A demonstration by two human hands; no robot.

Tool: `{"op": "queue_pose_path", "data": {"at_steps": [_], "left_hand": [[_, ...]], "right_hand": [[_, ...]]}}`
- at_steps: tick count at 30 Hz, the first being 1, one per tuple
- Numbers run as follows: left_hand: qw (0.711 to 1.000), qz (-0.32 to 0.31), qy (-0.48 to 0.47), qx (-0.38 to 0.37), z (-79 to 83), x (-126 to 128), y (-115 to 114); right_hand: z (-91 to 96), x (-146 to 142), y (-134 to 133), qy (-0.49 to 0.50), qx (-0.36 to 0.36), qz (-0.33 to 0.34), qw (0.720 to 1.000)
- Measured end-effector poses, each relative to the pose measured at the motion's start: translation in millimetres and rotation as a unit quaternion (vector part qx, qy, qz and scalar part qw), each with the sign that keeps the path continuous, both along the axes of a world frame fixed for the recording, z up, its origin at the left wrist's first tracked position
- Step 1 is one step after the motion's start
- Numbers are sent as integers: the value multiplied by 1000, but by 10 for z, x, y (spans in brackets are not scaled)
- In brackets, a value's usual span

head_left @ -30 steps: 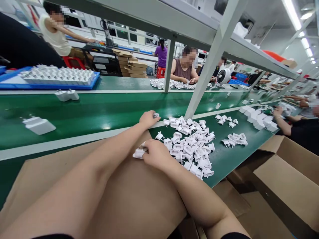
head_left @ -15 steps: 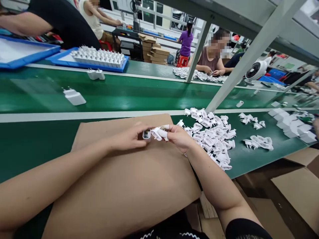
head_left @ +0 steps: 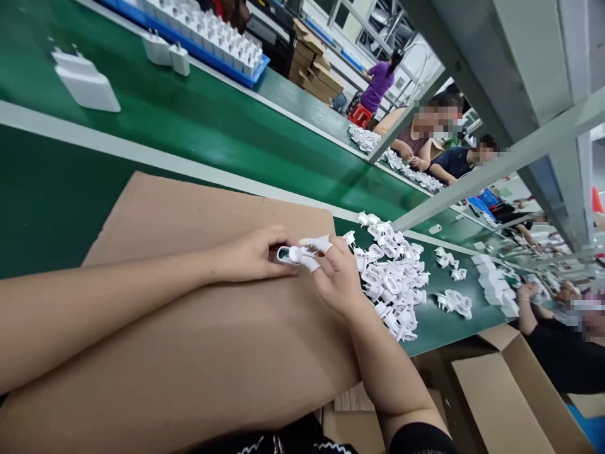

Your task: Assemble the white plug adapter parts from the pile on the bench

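My left hand is closed around a small white charger housing, its open end turned to the right. White finger covers sit on the fingertips of my right hand, which pinches a small white plug piece at the mouth of the housing. Fingers hide most of that piece, so I cannot tell how far in it sits. Both hands are over a brown cardboard sheet. Just right of them lies a heap of white plug pieces.
Smaller groups of plug pieces and stacked white blocks lie further right on the green bench. A slanted metal post rises behind the heap. Open cardboard boxes stand low at right. Several co-workers sit beyond.
The view has tilted and turned. The plug piece in my right hand now meets the housing's open end, where a small gap showed before. Both hands keep their hold.
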State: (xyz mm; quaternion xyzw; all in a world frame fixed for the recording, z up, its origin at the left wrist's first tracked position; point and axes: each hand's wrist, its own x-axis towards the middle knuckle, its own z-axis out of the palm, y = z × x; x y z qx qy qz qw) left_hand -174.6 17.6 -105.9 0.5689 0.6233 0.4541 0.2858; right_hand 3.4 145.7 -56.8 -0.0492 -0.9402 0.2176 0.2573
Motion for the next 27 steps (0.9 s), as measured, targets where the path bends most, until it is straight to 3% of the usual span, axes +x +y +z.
{"op": "queue_pose_path", "data": {"at_steps": [12, 22, 27], "left_hand": [[1000, 9, -9, 3, 27, 14, 18], [1000, 18, -12, -13, 34, 3, 23], [1000, 18, -16, -12, 12, -5, 30]], "right_hand": [[19, -143, -137, -88, 205, -45, 974], [-67, -106, -112, -10, 185, -77, 980], [-68, -130, -85, -39, 192, -63, 979]]}}
